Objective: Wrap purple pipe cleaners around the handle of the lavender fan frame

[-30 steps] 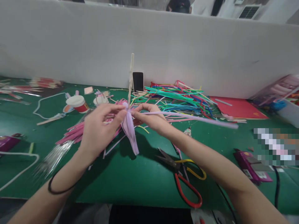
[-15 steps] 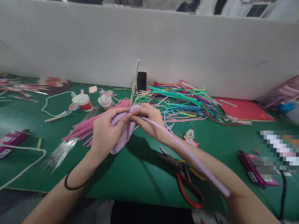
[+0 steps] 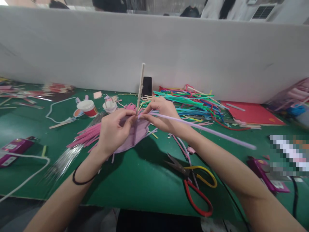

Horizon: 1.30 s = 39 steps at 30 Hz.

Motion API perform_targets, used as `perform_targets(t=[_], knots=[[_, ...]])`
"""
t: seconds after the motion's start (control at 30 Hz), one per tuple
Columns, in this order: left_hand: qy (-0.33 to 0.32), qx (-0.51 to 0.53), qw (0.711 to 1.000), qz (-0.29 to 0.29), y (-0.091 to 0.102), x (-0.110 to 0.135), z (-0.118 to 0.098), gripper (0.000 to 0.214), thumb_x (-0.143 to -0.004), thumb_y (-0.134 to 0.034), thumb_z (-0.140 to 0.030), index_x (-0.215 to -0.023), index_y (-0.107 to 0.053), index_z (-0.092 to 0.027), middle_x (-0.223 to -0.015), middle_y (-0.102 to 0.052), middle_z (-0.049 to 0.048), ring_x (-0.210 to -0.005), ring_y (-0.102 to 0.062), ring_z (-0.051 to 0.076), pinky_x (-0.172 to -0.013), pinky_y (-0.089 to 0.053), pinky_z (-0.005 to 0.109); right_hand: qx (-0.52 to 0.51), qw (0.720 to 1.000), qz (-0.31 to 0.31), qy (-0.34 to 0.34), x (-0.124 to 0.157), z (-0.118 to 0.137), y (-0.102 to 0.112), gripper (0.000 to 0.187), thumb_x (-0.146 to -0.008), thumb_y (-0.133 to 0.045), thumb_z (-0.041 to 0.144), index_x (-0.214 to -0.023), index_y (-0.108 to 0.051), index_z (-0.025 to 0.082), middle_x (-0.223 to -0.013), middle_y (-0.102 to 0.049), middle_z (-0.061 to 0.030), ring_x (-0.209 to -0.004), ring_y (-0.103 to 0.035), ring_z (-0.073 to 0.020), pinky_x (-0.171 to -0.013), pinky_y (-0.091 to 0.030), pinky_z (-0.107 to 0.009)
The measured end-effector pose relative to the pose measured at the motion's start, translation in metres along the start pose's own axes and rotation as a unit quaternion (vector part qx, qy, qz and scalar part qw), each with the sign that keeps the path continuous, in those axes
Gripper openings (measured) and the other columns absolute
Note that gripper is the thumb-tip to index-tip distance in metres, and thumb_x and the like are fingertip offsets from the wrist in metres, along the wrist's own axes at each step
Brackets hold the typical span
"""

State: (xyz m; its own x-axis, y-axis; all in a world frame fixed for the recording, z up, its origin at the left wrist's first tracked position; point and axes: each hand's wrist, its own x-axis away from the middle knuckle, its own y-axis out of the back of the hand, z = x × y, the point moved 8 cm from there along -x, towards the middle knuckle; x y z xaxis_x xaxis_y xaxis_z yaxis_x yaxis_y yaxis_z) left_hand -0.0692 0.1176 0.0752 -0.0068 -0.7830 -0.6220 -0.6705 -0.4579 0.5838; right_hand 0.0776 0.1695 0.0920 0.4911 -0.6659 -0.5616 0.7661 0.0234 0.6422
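Note:
My left hand (image 3: 114, 130) is closed, thumb and forefinger pinching the base of a pale wooden stick (image 3: 140, 88) that stands nearly upright. Under the fingers a flat lilac piece, petal-like in outline (image 3: 138, 137), spreads around the stick's lower end. Close beside it, my right hand (image 3: 164, 114) pinches a lilac pipe cleaner (image 3: 207, 129) near the stick. Its long free end runs out to the right above my forearm. The fingers hide how the pipe cleaner meets the stick. Scissors with one red and one yellow handle (image 3: 187, 172) lie open below my right forearm.
Pink pipe cleaners (image 3: 88, 135) lie left, over a clear wrapper (image 3: 61, 164). Multicoloured pipe cleaners (image 3: 190, 103) are heaped behind my right hand. A paper cup (image 3: 89, 108), a phone (image 3: 147, 86), a red folder (image 3: 253, 112) and purple packets (image 3: 18, 148) also rest on the green table.
The pipe cleaner's free end has swung up and outward to the right. The lilac piece has turned and shows more below my hands. My right hand has shifted slightly up and right.

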Motion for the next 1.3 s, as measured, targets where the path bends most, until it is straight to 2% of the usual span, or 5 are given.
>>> perform_targets(t=[0.37, 0.6, 0.73, 1.03, 1.3], knots=[[0.019, 0.210, 0.960, 0.186, -0.036, -0.012, 0.007, 0.020, -0.083, -0.073, -0.042, -0.078, -0.077, -0.022, -0.075, -0.075, 0.0025, -0.072, -0.069, 0.020, -0.073, -0.056, 0.032, -0.208, 0.951, 0.139, -0.181, 0.023, -0.026, 0.001, 0.018, -0.074, -0.081, 0.031, -0.072, -0.072, 0.015, -0.064, -0.065, 0.0018, -0.057, -0.054, -0.0099, -0.054, -0.039, -0.024], [0.029, 0.059, 0.998, -0.017, 0.009, 0.017, -0.008, 0.022, -0.085, -0.074, -0.042, -0.098, -0.077, -0.025, -0.110, -0.077, 0.0056, -0.112, -0.068, 0.026, -0.106, -0.051, 0.043, -0.324, 0.913, 0.057, -0.244, 0.044, -0.021, -0.018, 0.025, -0.074, -0.082, 0.038, -0.077, -0.071, 0.016, -0.069, -0.071, -0.0004, -0.064, -0.066, -0.0125, -0.061, -0.052, -0.024], [0.115, 0.111, 0.986, 0.051, -0.001, 0.049, -0.016, 0.044, -0.085, -0.071, -0.052, -0.119, -0.071, -0.024, -0.121, -0.074, 0.0083, -0.108, -0.071, 0.028, -0.088, -0.061, 0.040, -0.375, 0.892, 0.024, -0.251, 0.048, -0.016, -0.035, 0.026, -0.075, -0.082, 0.042, -0.080, -0.070, 0.020, -0.074, -0.074, -0.0007, -0.071, -0.072, -0.0163, -0.068, -0.059, -0.028], [0.128, 0.088, 0.987, 0.031, -0.003, 0.034, 0.003, 0.024, -0.088, -0.069, -0.042, -0.102, -0.076, -0.024, -0.108, -0.079, 0.0051, -0.103, -0.073, 0.028, -0.096, -0.056, 0.042, -0.139, 0.983, -0.028, -0.117, 0.032, -0.003, -0.006, 0.012, -0.081, -0.080, 0.033, -0.075, -0.077, 0.023, -0.078, -0.068, -0.0009, -0.077, -0.065, -0.0162, -0.073, -0.050, -0.030], [0.113, 0.196, 0.962, 0.152, -0.017, 0.010, 0.016, 0.019, -0.081, -0.075, -0.042, -0.089, -0.080, -0.027, -0.089, -0.080, 0.0030, -0.086, -0.075, 0.026, -0.082, -0.060, 0.038, -0.129, 0.989, 0.013, -0.068, 0.020, -0.003, 0.003, 0.014, -0.080, -0.081, 0.031, -0.071, -0.074, 0.021, -0.088, -0.069, -0.0018, -0.087, -0.063, -0.0171, -0.080, -0.047, -0.030]])
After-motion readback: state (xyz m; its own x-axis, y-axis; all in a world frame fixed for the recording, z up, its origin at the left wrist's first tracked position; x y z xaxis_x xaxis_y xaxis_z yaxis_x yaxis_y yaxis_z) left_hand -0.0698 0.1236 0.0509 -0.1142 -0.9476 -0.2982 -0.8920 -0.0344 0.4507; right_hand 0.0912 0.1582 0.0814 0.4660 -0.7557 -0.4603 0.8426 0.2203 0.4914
